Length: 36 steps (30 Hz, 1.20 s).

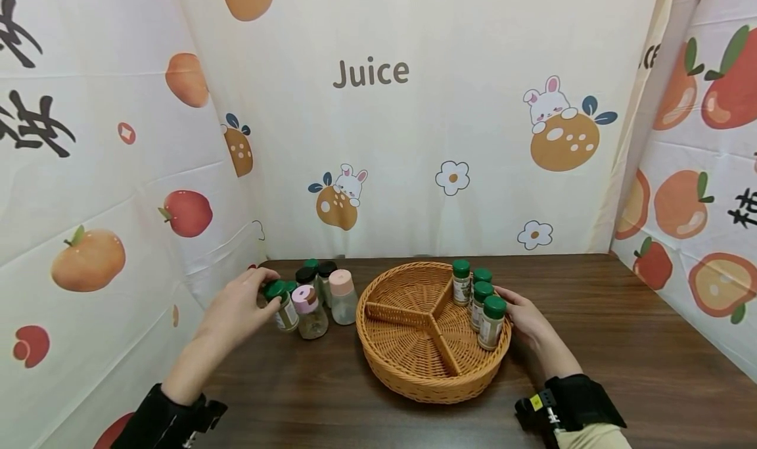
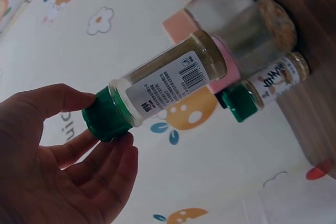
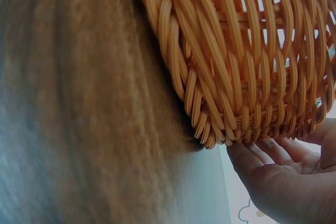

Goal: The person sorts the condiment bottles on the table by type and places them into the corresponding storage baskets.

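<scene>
Green-capped spice jar (image 1: 282, 304) at lower left of centre in the head view, standing on the dark wood table (image 1: 621, 344) at the near-left edge of a little cluster of jars. Left hand (image 1: 239, 304) pinching it by the green cap, thumb on one side and fingertips on the other. Same grip seen from the left wrist view: jar (image 2: 168, 77) running diagonally across the middle of the frame, cap at lower left between the thumb and fingers (image 2: 113, 153), white barcode label facing the lens, tan powder inside.

Right next to it: pink-lidded jar (image 1: 309, 312), then a clear bottle with a pale pink cap (image 1: 342, 298), plus a black-lidded jar (image 1: 306, 276) and a couple more green caps tucked behind. All bunched close, some touching.

Wicker basket (image 1: 414, 363), round, split into three compartments, sitting centre-low in the head view just right of the cluster. Four green-capped jars (image 1: 480, 298) upright in the right-hand compartment, packed along the rim. Other two compartments bare wicker.

Right hand (image 1: 523, 317) resting against the basket's outer right wall, fingers relaxed and laid along the weave, gripping nothing. Right wrist view: basket wall (image 3: 247, 56) filling the upper right, loosely extended fingers (image 3: 273, 156) at lower right touching its base.

Fruit-and-bunny printed cloth (image 1: 378, 107) all around the back and sides, "Juice" printed top centre.
</scene>
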Motion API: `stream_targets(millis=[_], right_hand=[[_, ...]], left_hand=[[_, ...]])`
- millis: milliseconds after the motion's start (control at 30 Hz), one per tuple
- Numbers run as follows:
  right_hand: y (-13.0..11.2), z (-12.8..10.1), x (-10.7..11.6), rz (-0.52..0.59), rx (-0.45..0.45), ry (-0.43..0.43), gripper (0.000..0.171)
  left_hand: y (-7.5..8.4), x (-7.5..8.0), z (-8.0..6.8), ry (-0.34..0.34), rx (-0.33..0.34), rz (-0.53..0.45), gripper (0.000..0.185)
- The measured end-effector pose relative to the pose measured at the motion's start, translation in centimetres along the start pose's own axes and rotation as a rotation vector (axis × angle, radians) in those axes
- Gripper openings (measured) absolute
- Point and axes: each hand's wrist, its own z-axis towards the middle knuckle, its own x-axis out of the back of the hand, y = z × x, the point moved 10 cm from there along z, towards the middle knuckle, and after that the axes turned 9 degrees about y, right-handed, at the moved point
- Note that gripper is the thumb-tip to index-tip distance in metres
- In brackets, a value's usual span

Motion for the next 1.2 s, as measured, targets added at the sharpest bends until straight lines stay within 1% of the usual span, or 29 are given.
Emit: stream_targets(millis=[233, 333, 533, 767, 1067, 1200], right_hand=[[0.1, 0.0, 0.1, 0.002, -0.001, -0.001, 0.053], [0.1, 0.0, 0.1, 0.002, 0.002, -0.004, 0.053], [0.1, 0.0, 0.1, -0.007, 0.004, -0.005, 0.053], [0.2, 0.1, 0.1, -0.011, 0.000, 0.000, 0.053], [0.1, 0.1, 0.0, -0.016, -0.005, -0.005, 0.052], [0.2, 0.1, -0.1, -0.002, -0.021, -0.003, 0.052]], left_hand=[[1.8, 0.0, -0.1, -0.022, -0.034, -0.057, 0.035], [2.7, 0.0, -0.3, -0.022, -0.062, -0.081, 0.034], [4.3, 0.3, -0.6, -0.013, -0.097, -0.102, 0.029], [6.4, 0.6, -0.8, 0.005, -0.158, -0.132, 0.028], [8.6, 0.0, -1.0, -0.039, -0.198, -0.166, 0.030], [9.4, -0.2, -1.2, -0.044, -0.229, -0.184, 0.033]])
